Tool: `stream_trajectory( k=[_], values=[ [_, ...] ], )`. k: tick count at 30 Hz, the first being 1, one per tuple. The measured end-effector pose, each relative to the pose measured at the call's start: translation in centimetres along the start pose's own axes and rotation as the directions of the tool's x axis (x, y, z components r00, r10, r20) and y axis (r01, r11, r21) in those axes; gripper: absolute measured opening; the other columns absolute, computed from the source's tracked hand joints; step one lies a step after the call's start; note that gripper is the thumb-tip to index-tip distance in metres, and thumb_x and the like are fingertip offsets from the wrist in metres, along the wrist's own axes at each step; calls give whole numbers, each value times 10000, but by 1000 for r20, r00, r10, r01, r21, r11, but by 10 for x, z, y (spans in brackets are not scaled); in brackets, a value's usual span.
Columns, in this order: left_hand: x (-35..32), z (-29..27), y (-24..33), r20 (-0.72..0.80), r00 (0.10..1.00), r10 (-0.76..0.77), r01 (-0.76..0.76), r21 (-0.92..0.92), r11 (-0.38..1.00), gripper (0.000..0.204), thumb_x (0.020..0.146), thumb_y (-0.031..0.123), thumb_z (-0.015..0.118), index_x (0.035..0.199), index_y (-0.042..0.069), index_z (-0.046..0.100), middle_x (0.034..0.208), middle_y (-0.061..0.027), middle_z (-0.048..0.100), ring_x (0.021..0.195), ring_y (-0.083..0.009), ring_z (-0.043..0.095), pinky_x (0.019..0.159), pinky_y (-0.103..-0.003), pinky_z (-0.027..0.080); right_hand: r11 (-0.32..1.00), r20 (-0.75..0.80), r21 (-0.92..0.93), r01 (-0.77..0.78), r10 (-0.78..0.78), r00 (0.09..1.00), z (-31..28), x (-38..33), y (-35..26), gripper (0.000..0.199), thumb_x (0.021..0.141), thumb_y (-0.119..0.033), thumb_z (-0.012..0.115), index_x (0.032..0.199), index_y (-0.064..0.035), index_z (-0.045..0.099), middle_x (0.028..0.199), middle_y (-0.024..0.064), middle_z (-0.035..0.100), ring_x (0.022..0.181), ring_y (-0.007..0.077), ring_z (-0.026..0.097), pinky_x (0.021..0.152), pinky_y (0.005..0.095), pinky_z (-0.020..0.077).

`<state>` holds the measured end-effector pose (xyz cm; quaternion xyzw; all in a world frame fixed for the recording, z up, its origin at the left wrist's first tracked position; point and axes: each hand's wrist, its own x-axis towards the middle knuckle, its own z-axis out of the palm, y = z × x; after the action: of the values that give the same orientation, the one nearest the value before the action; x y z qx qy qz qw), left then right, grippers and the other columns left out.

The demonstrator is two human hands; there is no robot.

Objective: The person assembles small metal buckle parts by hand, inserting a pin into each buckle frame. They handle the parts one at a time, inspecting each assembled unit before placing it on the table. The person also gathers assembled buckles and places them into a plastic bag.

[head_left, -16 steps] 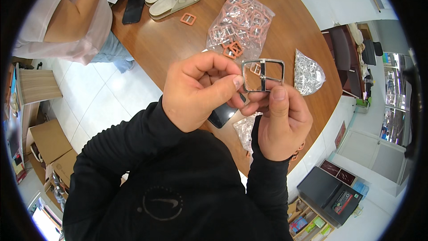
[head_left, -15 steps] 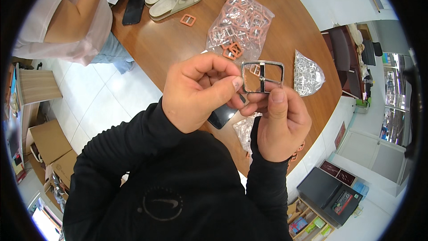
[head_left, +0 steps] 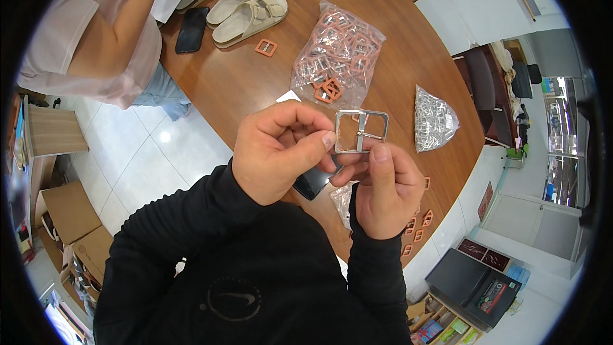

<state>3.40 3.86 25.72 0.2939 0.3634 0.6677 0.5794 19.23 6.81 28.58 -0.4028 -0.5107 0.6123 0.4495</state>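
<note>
A square silver metal buckle (head_left: 362, 131) with a centre pin is held up over the wooden table (head_left: 242, 76). My left hand (head_left: 278, 150) pinches its left side between thumb and fingers. My right hand (head_left: 383, 188) grips its lower edge, thumb pressed on the frame. Beyond the buckle lies a clear bag of orange buckles (head_left: 338, 54). To the right sits a clear bag of silver buckles (head_left: 433, 120). A dark phone (head_left: 311, 182) lies on the table under my hands.
A pair of beige sandals (head_left: 246, 9) and a black phone (head_left: 191, 29) lie at the far left, with loose orange buckles (head_left: 265, 47) nearby. Another person (head_left: 89, 45) leans on the table's left edge. Several orange buckles (head_left: 418, 223) lie near the table's right edge.
The buckle has shifted slightly in my fingers; both hands stay in about the same place.
</note>
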Motion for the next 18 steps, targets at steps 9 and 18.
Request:
stream_trajectory(
  k=[9,18],
  values=[
    [5,-26,-38,-58,992,-112,120,159,980,99,915,36,576,964,-44,611,832,-86,642,666,-126,620,630,-251,514,998,-30,45,-54,56,998,-10,3,14,305,998,-188,518,1049,96,619,861,162,680,645,179,645,628,275,523],
    [50,-110,-156,-153,914,-376,394,562,728,92,880,63,617,917,-20,601,713,-54,621,566,-112,600,514,-256,488,963,-95,-95,-254,245,965,-37,-2,78,318,994,-235,534,1038,62,637,833,125,686,625,131,634,619,247,518]
  ],
)
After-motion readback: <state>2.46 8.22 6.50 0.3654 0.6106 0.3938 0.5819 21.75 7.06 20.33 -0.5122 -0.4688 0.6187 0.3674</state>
